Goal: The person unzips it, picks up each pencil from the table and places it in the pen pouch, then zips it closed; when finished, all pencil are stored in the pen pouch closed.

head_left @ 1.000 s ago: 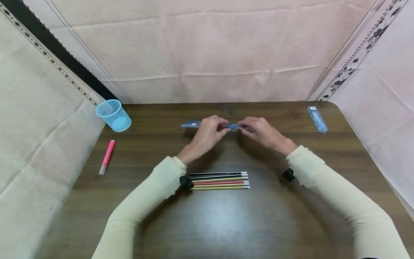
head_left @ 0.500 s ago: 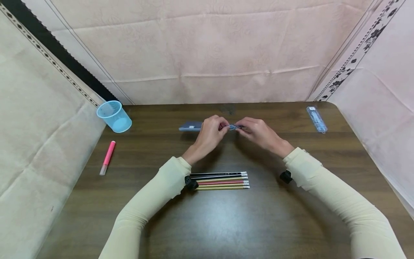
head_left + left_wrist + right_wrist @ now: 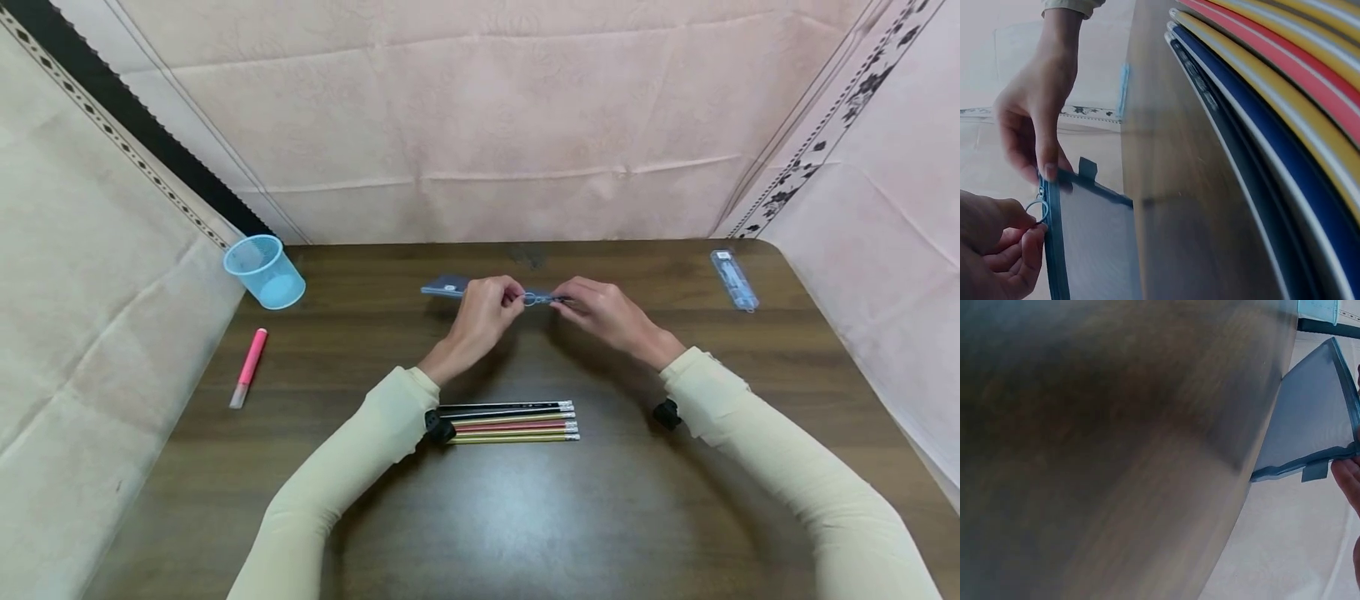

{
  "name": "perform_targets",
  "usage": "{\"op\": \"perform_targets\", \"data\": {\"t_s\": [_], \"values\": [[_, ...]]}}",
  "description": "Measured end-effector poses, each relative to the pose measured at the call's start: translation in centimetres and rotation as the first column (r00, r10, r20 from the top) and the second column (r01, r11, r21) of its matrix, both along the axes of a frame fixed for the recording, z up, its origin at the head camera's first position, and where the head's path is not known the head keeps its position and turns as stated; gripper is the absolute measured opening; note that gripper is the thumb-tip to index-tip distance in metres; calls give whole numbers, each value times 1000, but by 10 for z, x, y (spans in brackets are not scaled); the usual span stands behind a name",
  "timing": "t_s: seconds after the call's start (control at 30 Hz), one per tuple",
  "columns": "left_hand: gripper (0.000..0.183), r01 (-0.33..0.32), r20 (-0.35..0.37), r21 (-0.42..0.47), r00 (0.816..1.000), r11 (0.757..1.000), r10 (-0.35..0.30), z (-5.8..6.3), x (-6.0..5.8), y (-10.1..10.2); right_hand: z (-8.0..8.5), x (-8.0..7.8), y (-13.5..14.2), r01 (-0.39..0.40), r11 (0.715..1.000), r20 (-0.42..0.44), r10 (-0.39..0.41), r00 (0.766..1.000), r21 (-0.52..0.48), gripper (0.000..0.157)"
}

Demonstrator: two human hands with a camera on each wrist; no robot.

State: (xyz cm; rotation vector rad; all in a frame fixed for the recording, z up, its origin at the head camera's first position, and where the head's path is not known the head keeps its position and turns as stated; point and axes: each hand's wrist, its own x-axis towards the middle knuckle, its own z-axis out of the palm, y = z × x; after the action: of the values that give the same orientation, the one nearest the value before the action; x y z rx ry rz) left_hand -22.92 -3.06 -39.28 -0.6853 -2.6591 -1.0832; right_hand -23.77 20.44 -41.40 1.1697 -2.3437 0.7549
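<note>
A blue-grey zip pouch with see-through mesh sides (image 3: 1097,244) stands on edge at the table's far middle, its zipper edge up. My left hand (image 3: 477,321) pinches the ring-shaped zipper pull (image 3: 1047,211) between thumb and finger. At the pouch's right end, my right hand (image 3: 617,318) grips the corner between thumb and fingers, close to a small fabric tab (image 3: 1087,169). The left hand hides part of the pouch in the head view. In the right wrist view the mesh side (image 3: 1310,406) shows, with only some right fingertips (image 3: 1349,481) at the edge.
Several pencils (image 3: 517,422) lie side by side near my left wrist. A blue cup (image 3: 266,273) leans at the far left, above a pink marker (image 3: 252,358). A slim clear-blue case (image 3: 735,281) lies far right. Cloth walls (image 3: 495,117) border the wooden table (image 3: 525,517).
My left hand and the ring have shifted slightly left, away from my right hand. My right hand stays at the pouch's corner. The other objects stay put.
</note>
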Motion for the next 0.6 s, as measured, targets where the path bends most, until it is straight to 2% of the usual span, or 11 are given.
{"op": "perform_targets", "data": {"t_s": [0.27, 0.6], "values": [[9, -66, -24, -7, 998, 998, 66, -9, -6, -23, -6, -6, 11, -18, 1000, -58, 18, 998, 2, 21], [9, -139, 24, -9, 990, 990, 139, -17, -10, -63, -9, -10, 34, -19, 999, -52, 21, 998, 30, 26]]}}
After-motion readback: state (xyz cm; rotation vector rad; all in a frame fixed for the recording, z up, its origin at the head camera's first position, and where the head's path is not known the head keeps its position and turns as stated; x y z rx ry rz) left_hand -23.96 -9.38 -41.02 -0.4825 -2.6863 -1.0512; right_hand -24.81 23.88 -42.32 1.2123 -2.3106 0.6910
